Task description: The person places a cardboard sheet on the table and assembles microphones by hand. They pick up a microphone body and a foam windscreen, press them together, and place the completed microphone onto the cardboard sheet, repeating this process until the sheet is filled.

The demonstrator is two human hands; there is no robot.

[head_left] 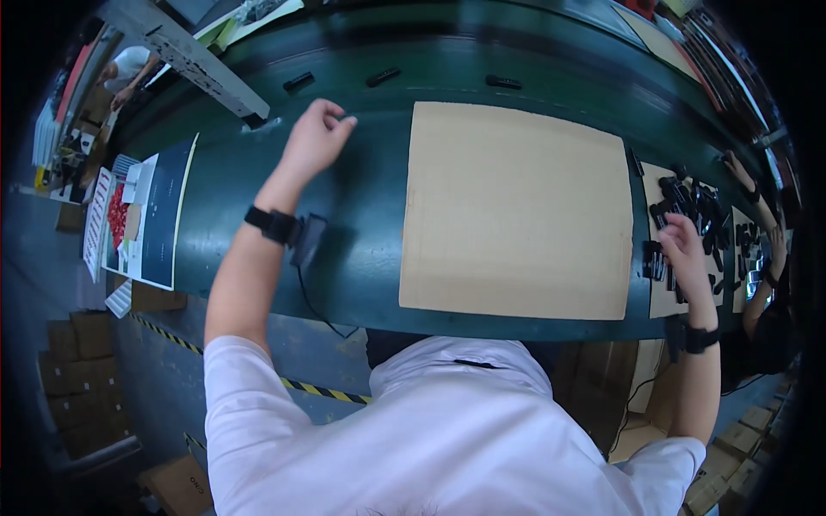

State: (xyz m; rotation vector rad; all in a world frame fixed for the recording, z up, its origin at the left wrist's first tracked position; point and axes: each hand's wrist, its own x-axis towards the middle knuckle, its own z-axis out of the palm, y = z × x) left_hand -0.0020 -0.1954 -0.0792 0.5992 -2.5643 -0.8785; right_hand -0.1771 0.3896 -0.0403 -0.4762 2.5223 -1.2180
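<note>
Raised above the left part of the green bench, my left hand (317, 138) is loosely curled, its thumb apart from the fingers, and I see nothing in it. Small black oblong parts, among them one at the left (298, 82), one in the middle (384, 76) and one at the right (503, 82), lie spaced out beyond it. At the right, my right hand (685, 249) is over a heap of black parts (680, 196) on a cardboard sheet (669, 300). Its thumb and fingers are drawn together at the heap's near left side; what they pinch, if anything, blends with the black parts.
A large flat cardboard sheet (516, 211) lies on the green bench (232, 206) in front of me. A grey metal post (185, 60) stands at the far left. Boxes with red pieces (118, 215) sit on the left end. Another person's hand (738, 172) is at the right.
</note>
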